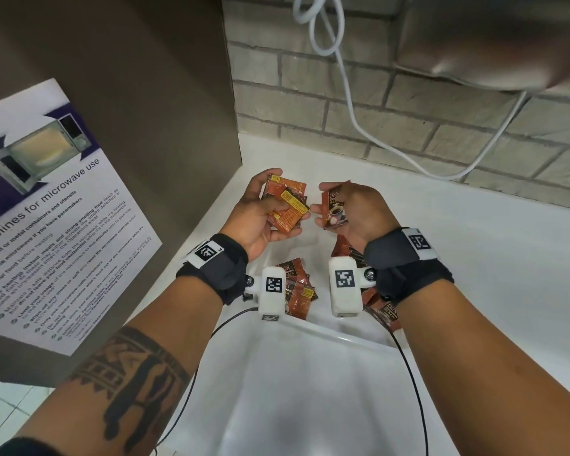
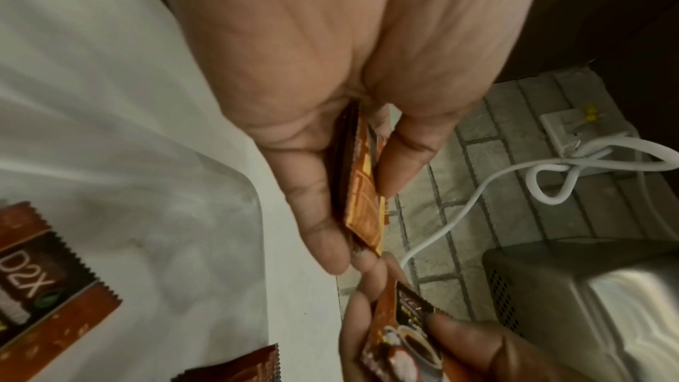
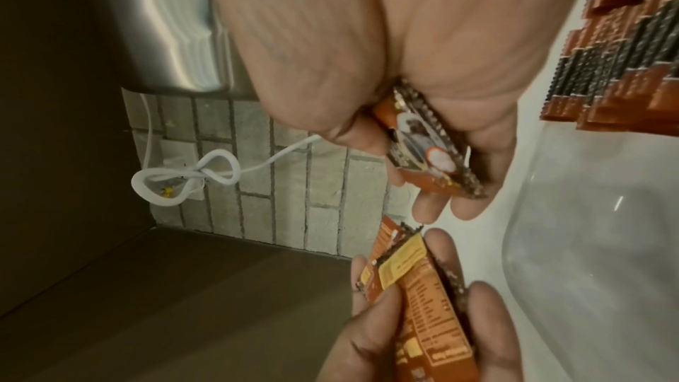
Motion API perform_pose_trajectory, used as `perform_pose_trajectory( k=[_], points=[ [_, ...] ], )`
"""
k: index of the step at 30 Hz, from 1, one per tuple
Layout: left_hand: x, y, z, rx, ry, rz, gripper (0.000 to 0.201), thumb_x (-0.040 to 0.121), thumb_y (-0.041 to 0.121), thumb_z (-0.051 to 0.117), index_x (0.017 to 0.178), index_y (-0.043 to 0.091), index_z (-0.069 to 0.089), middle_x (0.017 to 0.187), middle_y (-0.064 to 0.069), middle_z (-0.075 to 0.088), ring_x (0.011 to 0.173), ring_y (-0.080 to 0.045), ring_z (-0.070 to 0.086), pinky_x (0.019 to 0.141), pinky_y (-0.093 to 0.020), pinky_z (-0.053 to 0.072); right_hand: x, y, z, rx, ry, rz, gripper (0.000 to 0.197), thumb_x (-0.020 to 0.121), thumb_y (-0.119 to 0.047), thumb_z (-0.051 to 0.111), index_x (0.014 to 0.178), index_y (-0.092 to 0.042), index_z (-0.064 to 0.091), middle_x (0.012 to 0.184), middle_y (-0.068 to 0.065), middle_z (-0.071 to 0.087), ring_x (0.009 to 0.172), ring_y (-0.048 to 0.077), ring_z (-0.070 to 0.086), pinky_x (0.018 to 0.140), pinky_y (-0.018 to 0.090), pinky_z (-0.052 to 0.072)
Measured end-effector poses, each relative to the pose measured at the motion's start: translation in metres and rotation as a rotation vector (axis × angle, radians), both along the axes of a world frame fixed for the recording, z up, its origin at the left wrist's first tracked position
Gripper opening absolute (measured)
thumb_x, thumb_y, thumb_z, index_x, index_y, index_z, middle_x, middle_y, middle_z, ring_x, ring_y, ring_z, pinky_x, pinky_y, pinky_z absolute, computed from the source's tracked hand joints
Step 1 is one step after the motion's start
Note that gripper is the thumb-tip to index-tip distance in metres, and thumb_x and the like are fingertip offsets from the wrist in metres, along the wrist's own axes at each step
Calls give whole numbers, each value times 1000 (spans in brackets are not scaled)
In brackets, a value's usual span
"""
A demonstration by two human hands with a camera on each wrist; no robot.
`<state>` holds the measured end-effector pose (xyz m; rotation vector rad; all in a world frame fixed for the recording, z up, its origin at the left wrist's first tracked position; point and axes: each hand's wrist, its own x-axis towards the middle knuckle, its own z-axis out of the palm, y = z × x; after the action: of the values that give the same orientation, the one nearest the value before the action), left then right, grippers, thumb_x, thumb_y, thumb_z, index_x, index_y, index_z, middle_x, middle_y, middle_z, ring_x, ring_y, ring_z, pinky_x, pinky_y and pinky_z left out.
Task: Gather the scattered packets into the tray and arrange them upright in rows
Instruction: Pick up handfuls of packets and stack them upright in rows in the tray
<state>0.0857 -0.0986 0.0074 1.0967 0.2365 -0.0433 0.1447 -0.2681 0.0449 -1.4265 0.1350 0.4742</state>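
- Several packets (image 1: pixel 285 205) are gripped as a loose stack by the left hand (image 1: pixel 257 218); one packet (image 1: pixel 334 205) is pinched by the right hand (image 1: pixel 356 212).
- Light, slick foil is judged likely; flat faces are best pinched above the tray (image 1: pixel 342 339).

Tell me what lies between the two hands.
Nothing: in the head view, only bare white counter shows through the narrow gap between left hand and right hand.
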Motion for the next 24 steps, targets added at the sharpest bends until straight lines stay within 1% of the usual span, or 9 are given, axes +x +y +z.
perform_pose_trajectory(
  k=[3,4,6,8,11,14,16,20,24],
  points=[
    [3,-4,2,1,-18,17,48,94,-6,60,123,30,51,131,-14,66,108,-42,69,76,-48,60,-5,-2,-4,-87,-85,109,14,99,-10,54,108,-11,64,90,7,65,88,23,67,75,37,55],
    [4,-6,2,14,-21,29,47,93,-5,63,122,30,50,129,-11,68,106,-38,70,76,-47,59,-7,-3,-6,-133,-118,163,14,95,-13,65,109,-13,63,89,4,67,87,20,68,75,34,56],
    [5,-10,3,45,-11,50,48,90,-1,70,121,28,49,121,-7,70,100,-31,70,76,-45,60,-9,-2,-12,-184,-158,224,28,85,-15,79,107,-13,62,82,1,69,72,13,68,63,27,56],
    [6,-14,2,60,8,56,43,91,6,72,120,27,49,116,-7,70,98,-29,71,75,-45,61,-11,0,-15,-175,-172,215,29,82,-11,81,104,-13,62,75,3,68,58,10,63,51,21,50],
    [6,-13,3,88,29,62,18,101,21,62,114,27,52,118,-4,69,100,-29,71,68,-43,61,-12,0,-15,-133,-120,176,30,81,-5,80,102,-13,60,78,7,68,53,11,63,48,21,49],
    [6,-8,1,124,66,95,10,104,21,55,113,27,55,119,-6,67,95,-31,73,65,-42,62,-10,-3,-15,-113,-162,116,30,80,3,78,90,-18,60,79,6,68,54,12,63,54,25,51],
    [6,-6,-1,123,97,114,14,105,18,55,116,25,54,120,-12,70,94,-36,74,67,-44,62,-8,-4,-15,-145,-304,46,29,80,4,77,89,-20,62,82,1,69,64,11,65,61,26,53],
    [6,-4,2,62,101,101,17,105,19,54,121,23,51,115,-17,72,94,-39,74,69,-44,62,-6,-2,-23,-444,-763,59,20,79,-5,78,83,-23,72,92,-7,68,82,2,62,77,14,48],
    [6,-4,2,74,74,77,27,98,15,66,119,23,53,122,-9,68,98,-36,74,67,-41,62,-5,0,-32,-549,-852,105,31,73,1,80,80,-28,74,101,-5,58,85,-2,56,78,5,42]
  ],
)
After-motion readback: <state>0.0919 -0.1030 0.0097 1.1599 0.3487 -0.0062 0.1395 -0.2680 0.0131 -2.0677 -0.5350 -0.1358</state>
